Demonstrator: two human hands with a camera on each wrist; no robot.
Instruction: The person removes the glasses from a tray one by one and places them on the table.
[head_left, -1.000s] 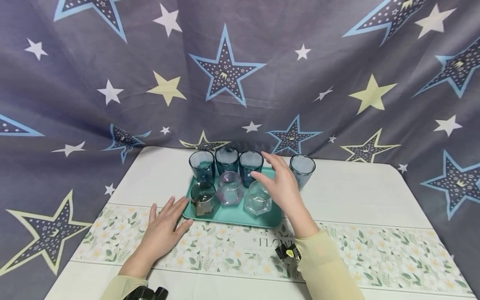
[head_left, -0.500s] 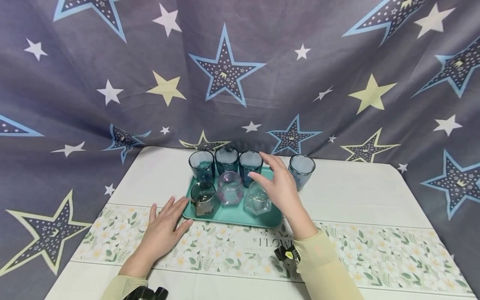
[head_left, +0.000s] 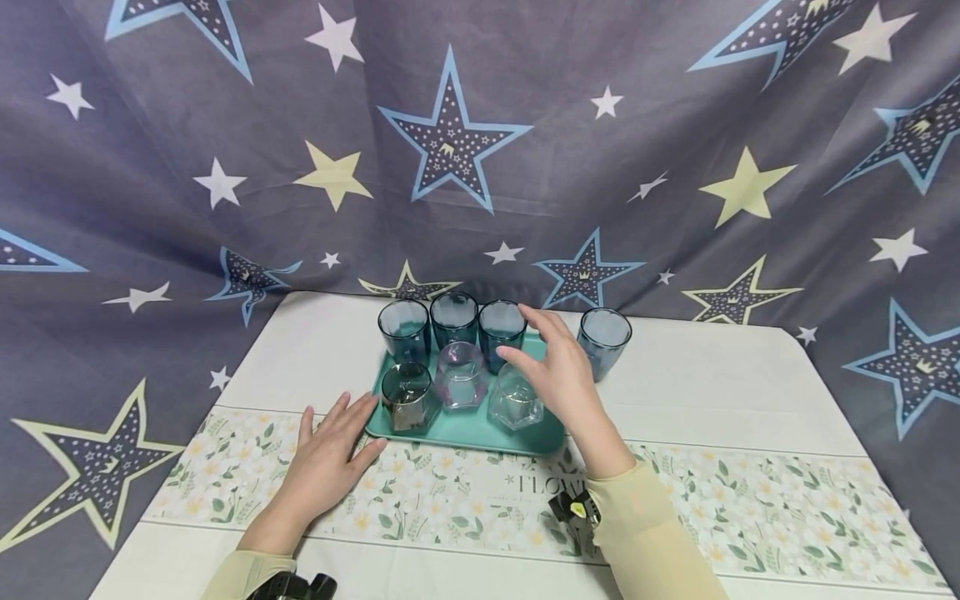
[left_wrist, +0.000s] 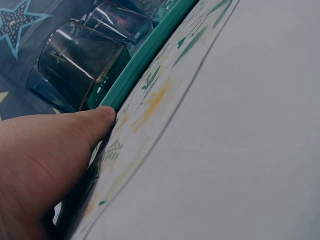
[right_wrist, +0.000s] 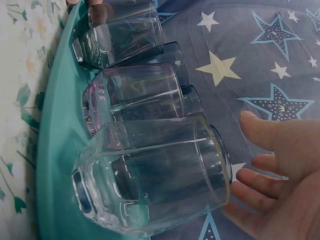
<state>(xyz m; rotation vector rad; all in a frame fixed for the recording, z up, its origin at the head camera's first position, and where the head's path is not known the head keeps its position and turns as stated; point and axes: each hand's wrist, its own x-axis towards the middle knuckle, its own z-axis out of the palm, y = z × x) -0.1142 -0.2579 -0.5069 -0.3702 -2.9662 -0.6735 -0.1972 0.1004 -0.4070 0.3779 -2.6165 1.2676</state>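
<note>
A teal tray (head_left: 461, 437) carries several tumblers. At its left front corner rests my left hand (head_left: 322, 467), fingers straight; in the left wrist view its thumb (left_wrist: 102, 117) touches the tray rim. My right hand (head_left: 562, 371) is spread above the tray's right side, with nothing gripped. Its thumb and forefinger tips come right beside a blue glass (head_left: 501, 329) in the back row. Below its palm stands a clear glass (right_wrist: 155, 175), partly covered by the hand in the head view. A pinkish glass (head_left: 461, 377) and a smoky dark glass (head_left: 407, 400) share the front row.
Two more blue tumblers, a left one (head_left: 405, 332) and a middle one (head_left: 453, 321), stand at the tray's back. Off the tray, another blue glass (head_left: 603, 342) sits on the white table (head_left: 712, 383), close right of my right hand. A star-patterned curtain (head_left: 600, 192) hangs behind.
My right hand has shifted very slightly left, toward the blue glass in the back row. The left hand, tray and glasses look the same.
</note>
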